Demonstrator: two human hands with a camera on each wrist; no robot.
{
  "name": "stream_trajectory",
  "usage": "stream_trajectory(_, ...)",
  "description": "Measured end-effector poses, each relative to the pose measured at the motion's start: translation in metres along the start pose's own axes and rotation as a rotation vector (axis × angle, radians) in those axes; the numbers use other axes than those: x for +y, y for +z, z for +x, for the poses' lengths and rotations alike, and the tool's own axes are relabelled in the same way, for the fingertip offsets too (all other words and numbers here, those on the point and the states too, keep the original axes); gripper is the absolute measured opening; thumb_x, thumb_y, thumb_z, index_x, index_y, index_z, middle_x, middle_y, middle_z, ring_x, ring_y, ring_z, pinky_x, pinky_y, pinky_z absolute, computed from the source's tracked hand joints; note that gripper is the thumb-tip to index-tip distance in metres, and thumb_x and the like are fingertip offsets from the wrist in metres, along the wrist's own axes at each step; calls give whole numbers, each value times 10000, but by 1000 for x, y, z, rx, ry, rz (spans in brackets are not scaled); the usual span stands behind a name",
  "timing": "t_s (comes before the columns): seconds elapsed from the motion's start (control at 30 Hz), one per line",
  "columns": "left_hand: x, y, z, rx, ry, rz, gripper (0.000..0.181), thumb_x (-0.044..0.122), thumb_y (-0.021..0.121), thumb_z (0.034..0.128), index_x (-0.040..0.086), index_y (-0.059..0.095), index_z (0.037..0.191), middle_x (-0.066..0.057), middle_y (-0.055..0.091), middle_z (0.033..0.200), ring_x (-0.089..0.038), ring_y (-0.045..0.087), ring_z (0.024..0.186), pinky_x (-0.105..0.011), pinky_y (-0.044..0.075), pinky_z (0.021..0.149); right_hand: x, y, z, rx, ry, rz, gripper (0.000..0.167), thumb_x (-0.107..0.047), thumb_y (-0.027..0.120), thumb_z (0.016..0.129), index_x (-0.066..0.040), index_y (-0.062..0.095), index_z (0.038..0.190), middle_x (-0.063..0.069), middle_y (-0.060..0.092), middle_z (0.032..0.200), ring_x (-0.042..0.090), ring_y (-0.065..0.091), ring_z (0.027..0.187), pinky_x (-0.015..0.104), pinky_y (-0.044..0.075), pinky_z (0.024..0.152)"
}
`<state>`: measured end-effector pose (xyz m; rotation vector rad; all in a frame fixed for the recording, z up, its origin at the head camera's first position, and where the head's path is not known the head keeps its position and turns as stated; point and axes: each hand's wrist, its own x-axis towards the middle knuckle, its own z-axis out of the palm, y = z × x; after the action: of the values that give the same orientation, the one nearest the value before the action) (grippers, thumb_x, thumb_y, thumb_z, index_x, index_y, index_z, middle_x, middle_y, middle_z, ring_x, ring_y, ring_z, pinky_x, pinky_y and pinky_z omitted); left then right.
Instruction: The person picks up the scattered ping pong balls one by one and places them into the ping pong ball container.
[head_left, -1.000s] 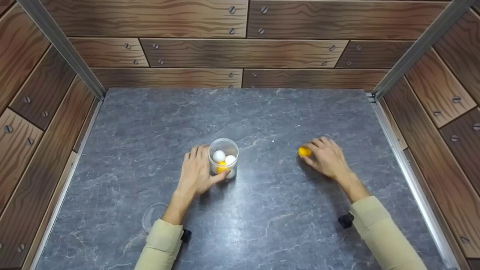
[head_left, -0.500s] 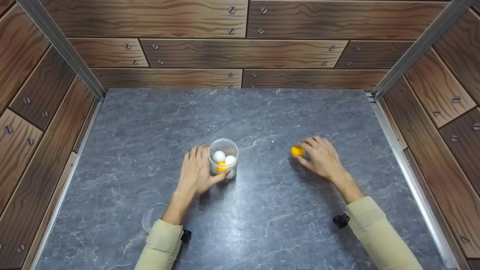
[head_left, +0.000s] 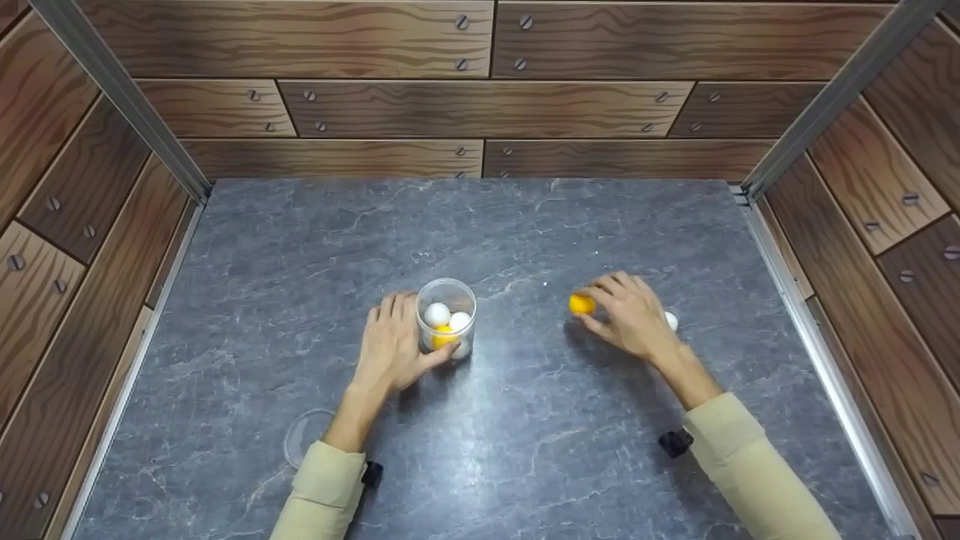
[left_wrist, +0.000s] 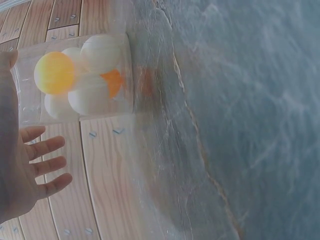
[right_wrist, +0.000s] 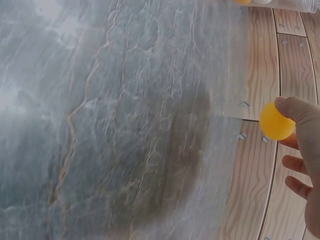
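A clear plastic jar (head_left: 448, 291) stands upright and lidless, holding several white and orange ping-pong balls. My left hand (head_left: 391, 343) holds it from the left side, the thumb across its front. In the left wrist view the other fingers (left_wrist: 47, 147) extend along the jar. To the right, my right hand (head_left: 628, 315) pinches an orange ping-pong ball (head_left: 581, 304) between thumb and fingertips. The right wrist view shows that ball (right_wrist: 275, 121) raised above the table. Partly hidden behind the right hand is a white ping-pong ball (head_left: 671, 321).
A clear round lid (head_left: 300, 439) lies on the grey marbled table (head_left: 487, 480), partly under the left forearm. Wood-patterned walls (head_left: 480, 109) enclose the back and both sides, with metal rails along the side edges.
My right hand has moved left with the orange ball, uncovering a white ball behind it. The left hand and jar have stayed in place.
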<state>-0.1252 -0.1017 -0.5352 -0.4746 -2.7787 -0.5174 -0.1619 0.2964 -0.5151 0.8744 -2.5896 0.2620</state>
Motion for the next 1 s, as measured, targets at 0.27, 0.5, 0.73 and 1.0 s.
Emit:
stream_trajectory(0.27,0,0,0,8,9,17,960,784,616,809,18,540,1382,-171,639,1332,-365,586,1262,-518,506,986,-12,-1,8,28,-18,0,337,-327,825,895,-165,773,1186,50,756,1100,288,678,1028,454,551,892)
stream_trajectory(0.5,0,1,0,17,12,24,963,783,621,808,15,543,1382,-172,641,1327,-361,591,1252,-503,507,965,-22,-3,15,32,-36,1,338,-325,829,894,-168,771,1188,51,754,1110,286,685,1038,452,559,916)
stream_trajectory(0.73,0,0,0,15,8,23,951,783,618,809,21,543,1374,-173,638,1327,-361,590,1251,-497,506,953,-32,-3,28,73,-43,17,348,-323,839,889,-165,769,1191,50,752,1112,279,680,1031,441,552,894)
stream_trajectory(1.0,-1,2,0,26,17,26,939,776,621,809,24,547,1365,-180,643,1300,-368,596,1227,-504,508,944,-39,-3,42,144,-80,37,358,-326,850,878,-154,776,1183,51,755,1111,269,672,1022,434,553,890)
